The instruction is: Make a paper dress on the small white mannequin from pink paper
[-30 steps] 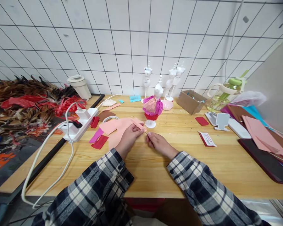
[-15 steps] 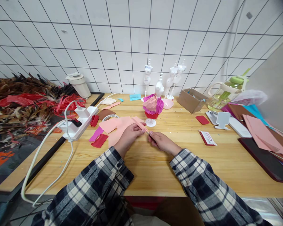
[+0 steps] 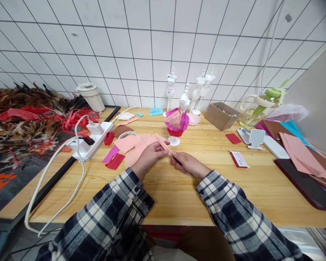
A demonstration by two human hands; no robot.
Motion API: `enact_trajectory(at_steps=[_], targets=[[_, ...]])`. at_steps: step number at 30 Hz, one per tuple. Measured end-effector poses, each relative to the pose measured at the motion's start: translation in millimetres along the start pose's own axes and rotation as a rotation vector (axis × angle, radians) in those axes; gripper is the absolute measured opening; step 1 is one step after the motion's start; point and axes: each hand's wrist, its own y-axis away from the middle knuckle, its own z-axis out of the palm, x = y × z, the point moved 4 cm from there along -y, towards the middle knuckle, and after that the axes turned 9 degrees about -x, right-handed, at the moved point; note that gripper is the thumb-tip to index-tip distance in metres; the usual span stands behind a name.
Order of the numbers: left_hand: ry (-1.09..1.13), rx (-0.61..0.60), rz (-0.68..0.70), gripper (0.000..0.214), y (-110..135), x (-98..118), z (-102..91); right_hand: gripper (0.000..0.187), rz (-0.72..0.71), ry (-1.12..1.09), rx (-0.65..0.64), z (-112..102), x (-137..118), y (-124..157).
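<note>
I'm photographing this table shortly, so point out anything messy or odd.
Mostly the left side: feathers and red strips lie in a tangled heap, and a white cable loops loosely past the front edge of the table, where it could snag. No spill stands out.

Craft workshop: paper scraps [image 3: 125, 144] and small mannequins [image 3: 184, 100] on a worktable [image 3: 176, 199], apparently feathers [image 3: 13, 99] beside it.
</note>
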Motion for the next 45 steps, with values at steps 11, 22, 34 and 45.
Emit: enact_trajectory(at_steps=[11,22,34,45], targets=[[-0.01,0.032,-0.029,0.055,1.1,0.2,-0.8,0.043,0.016,0.028,0.015,-2.2,2.7,-0.5],[-0.011,0.015,-0.038,0.055,0.0,-2.1,-1.5,0.046,-0.032,0.065,0.001,-3.8,6.3,-3.3],[0.005,-0.016,-0.042,0.054,-1.2,-2.0,-3.4,0.05,-0.043,0.104,0.001,-4.1,5.9,-3.7],[0.068,0.12,0.043,0.046,-2.2,-2.2,-5.8,0.049,-0.113,0.098,0.086,-2.6,4.4,-5.0]])
